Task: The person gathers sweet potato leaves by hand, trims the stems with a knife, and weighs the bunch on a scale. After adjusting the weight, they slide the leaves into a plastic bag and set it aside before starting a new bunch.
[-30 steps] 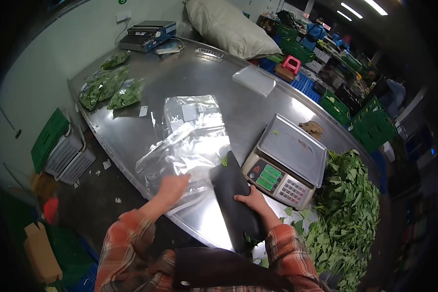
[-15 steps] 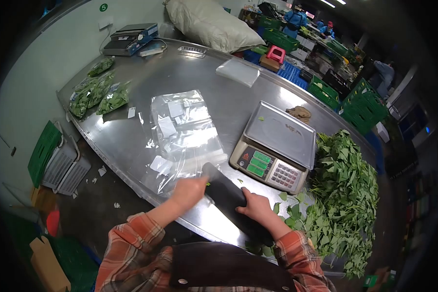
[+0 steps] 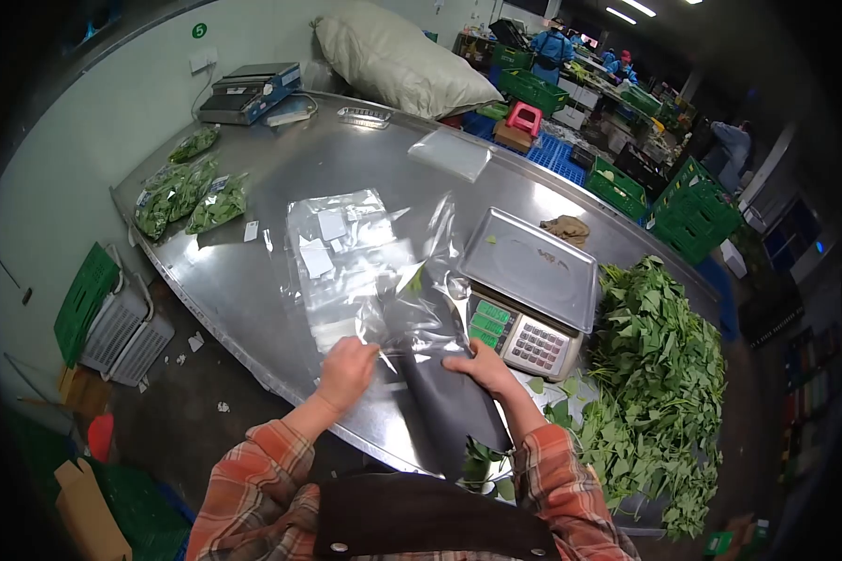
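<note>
A clear plastic bag [image 3: 437, 245] lies over the far end of a rolled black sheet [image 3: 444, 397]. Pinched at the bag's near left edge are the fingers of my left hand [image 3: 346, 372]. My right hand [image 3: 485, 366] grips the black sheet near the bag's mouth. Green leaves [image 3: 482, 460] poke out of the sheet's near end, and a single leaf shows through the bag. How much greenery is inside the roll is hidden. Left of the bag lies a stack of flat clear bags [image 3: 346, 252] with white labels [image 3: 315, 258] on it.
A digital scale [image 3: 529, 280] stands to the right, beside a large heap of leafy stems [image 3: 660, 393]. Filled bags of greens [image 3: 173, 196] rest at the far left, near a sealing machine [image 3: 251, 92]. A white sack [image 3: 402, 61] leans behind the steel table [image 3: 253, 309].
A clear bag has been brought over the far end of the black sheet. My left hand now pinches the bag's edge, while my right hand still holds the sheet.
</note>
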`<state>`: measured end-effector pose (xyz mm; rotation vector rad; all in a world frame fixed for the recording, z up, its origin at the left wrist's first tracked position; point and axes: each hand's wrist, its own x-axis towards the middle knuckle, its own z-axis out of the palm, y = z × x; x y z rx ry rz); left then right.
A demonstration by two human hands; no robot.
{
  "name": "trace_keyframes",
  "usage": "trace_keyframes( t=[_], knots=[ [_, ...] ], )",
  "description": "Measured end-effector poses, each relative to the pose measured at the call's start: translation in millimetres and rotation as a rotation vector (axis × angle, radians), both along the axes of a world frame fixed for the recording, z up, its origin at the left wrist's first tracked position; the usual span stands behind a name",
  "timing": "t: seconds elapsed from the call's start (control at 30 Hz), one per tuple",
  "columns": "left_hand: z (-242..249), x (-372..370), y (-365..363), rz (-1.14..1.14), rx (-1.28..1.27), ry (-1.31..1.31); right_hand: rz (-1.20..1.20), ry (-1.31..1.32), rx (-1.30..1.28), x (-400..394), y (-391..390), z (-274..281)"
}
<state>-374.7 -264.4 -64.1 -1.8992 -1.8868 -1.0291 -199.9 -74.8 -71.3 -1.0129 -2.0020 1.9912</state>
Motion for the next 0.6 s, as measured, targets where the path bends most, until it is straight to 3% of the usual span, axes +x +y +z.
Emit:
trace_keyframes(
  t=[0.07, 0.13, 0.17, 0.23, 0.3, 0.37, 0.43, 0.5, 0.57, 0.6],
  knots=[
    [-15, 1, -8, -0.001, 0.075, 0.087, -0.142, 0.011, -0.04, -13, 6, 0],
    [2, 19, -8, -0.145, 0.203, 0.041, -0.244, 0.128, -0.055, -28, 0, -26],
    [4, 27, 1, 0.14, 0.281, -0.134, -0.279, 0.167, -0.039, -36, -10, -36],
    [-3, 30, 5, 0.387, 0.274, -0.559, -0.256, 0.097, 0.032, -43, -33, -32],
    [-35, 22, -8, 0.3, 0.11, -1.051, -0.085, -0.026, 0.331, -33, -50, -52],
    [-52, 25, -47, 0.415, -0.04, -0.905, 0.09, -0.091, 0.505, -10, -70, -47],
    [-48, 36, -92, 0.409, -0.138, -0.767, 0.24, -0.118, 0.61, 26, -88, -48],
    [-69, 46, -128, 0.335, -0.397, -0.59, 0.409, -0.122, 0.703, 58, -107, -40],
    [-64, 50, -127, 0.316, -0.272, -0.498, 0.556, -0.178, 0.823, 71, -110, -38],
    [-59, 54, -126, 0.302, -0.212, -0.449, 0.493, -0.12, 0.907, 68, -105, -31]
  ],
)
